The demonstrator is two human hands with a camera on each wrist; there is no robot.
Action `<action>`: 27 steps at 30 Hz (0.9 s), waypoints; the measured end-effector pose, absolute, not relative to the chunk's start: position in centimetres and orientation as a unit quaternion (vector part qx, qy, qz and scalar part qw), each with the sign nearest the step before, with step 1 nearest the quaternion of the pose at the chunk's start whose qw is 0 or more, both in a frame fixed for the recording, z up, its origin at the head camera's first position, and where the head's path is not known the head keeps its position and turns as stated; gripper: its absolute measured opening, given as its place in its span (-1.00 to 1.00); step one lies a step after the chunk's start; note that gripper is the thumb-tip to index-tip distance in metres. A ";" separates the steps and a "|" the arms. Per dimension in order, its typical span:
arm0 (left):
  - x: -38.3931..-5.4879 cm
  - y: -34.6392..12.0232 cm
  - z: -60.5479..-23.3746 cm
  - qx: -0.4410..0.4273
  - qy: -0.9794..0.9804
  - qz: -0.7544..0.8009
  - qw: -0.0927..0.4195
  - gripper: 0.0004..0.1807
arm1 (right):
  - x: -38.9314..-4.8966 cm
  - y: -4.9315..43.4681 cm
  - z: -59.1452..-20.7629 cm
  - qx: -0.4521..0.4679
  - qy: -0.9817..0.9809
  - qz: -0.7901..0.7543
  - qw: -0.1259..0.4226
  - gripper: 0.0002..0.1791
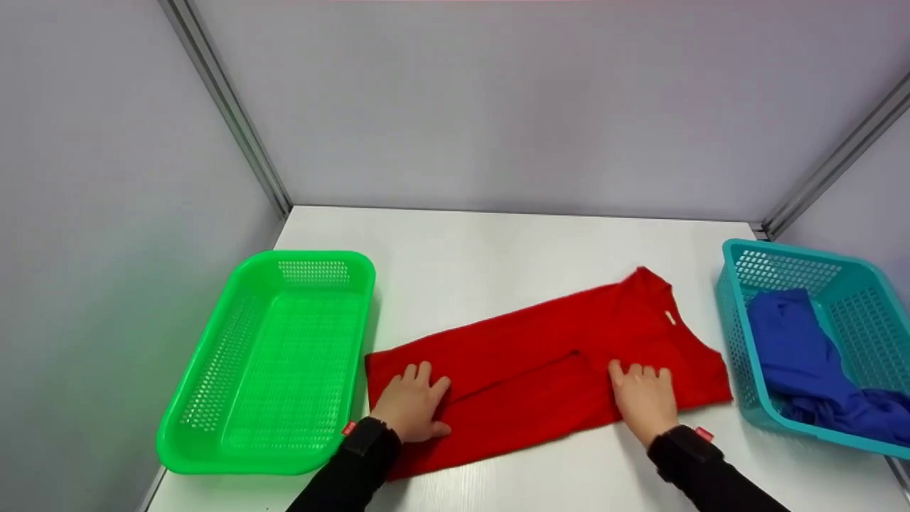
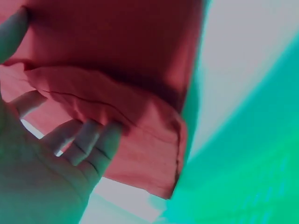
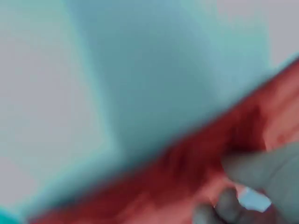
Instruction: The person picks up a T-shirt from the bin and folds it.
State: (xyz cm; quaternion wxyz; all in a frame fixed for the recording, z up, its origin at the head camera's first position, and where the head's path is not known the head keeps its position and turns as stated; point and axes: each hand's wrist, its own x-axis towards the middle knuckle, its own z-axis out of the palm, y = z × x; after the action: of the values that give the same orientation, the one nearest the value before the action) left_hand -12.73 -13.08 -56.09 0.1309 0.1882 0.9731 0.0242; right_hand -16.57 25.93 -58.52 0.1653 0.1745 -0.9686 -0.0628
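Note:
A red shirt (image 1: 526,334) lies folded into a long strip across the white table, its neck end with a small white tag towards the right. My left hand (image 1: 411,405) rests on the left end, fingers spread. In the left wrist view, the fingers of the left hand (image 2: 60,154) lie loosely against a raised, wrinkled fold near the edge of the red cloth (image 2: 149,154). Near the lower edge, towards the neck end, my right hand (image 1: 645,402) touches the shirt. The right wrist view shows the right thumb (image 3: 266,168) apart from bent fingertips over the blurred cloth.
To the left stands a bright green basket (image 1: 359,320) with nothing in it. At the right a teal basket (image 1: 746,334) holds bunched blue cloth (image 1: 803,355). Grey-white panels (image 1: 526,107) enclose the back and sides of the table (image 1: 455,270).

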 end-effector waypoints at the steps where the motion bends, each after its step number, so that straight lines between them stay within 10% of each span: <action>1: -12.7 -13.0 -56.1 0.197 0.971 0.023 0.132 -0.22 | -17.0 25.5 -58.7 0.167 -0.970 -0.046 0.168 -0.71; 14: -12.1 -10.6 -56.8 0.297 0.944 -0.010 0.142 -0.12 | -21.3 19.1 -58.5 0.137 -0.978 0.121 -0.098 -0.09; 21: -11.4 -8.0 -56.7 0.350 0.927 -0.009 0.132 -0.15 | -22.6 17.8 -59.1 0.292 -0.940 0.129 -0.119 -0.30; 27: -11.4 -7.0 -57.1 0.416 0.904 0.046 0.089 -0.18 | -23.6 18.5 -59.0 0.220 -0.974 0.046 -0.002 -0.38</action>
State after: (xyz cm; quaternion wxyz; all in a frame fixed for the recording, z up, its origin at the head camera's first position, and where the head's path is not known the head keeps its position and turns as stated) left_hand -11.35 -6.95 -57.15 0.0886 0.4155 0.9041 0.0462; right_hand -23.55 18.51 -58.97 -0.0015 0.2198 -0.9745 0.0461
